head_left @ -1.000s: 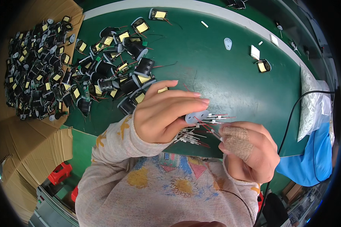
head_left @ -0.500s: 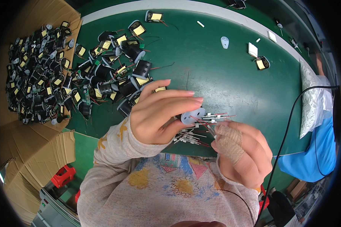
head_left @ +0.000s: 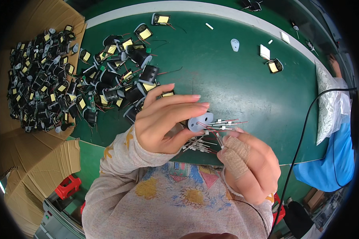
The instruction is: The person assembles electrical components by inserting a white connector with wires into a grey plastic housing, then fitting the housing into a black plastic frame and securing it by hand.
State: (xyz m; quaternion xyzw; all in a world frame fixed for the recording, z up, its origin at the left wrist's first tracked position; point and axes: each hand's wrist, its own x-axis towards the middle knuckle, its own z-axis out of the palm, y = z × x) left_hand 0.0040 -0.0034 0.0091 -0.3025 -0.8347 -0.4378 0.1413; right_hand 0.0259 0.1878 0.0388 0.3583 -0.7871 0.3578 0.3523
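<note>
My left hand [head_left: 163, 119] is closed around a small black unit, mostly hidden by the fingers. Its pale grey end cap [head_left: 196, 123], pierced by holes, faces right. From the cap thin red wires run toward my right hand [head_left: 249, 161], whose thumb and wrapped fingers pinch a slim pale wire lead [head_left: 219, 139]. Tan bandage [head_left: 237, 159] covers two of those fingers. Under and between the hands lies a bunch of white-tipped wire leads [head_left: 200, 144]; more of them [head_left: 224, 124] show just beyond the right fingertips.
Many black units with yellow labels [head_left: 141, 55] are heaped on the green table [head_left: 227, 83], and more fill a cardboard box [head_left: 77, 24] at left. A loose cap [head_left: 235, 45] and one unit [head_left: 274, 66] lie far right. A black cable [head_left: 301, 139] crosses beside a plastic bag [head_left: 327, 107].
Both hands have shifted slightly left, the right one also a little lower. The left hand still holds the unit, and the right keeps its pinch on the lead.
</note>
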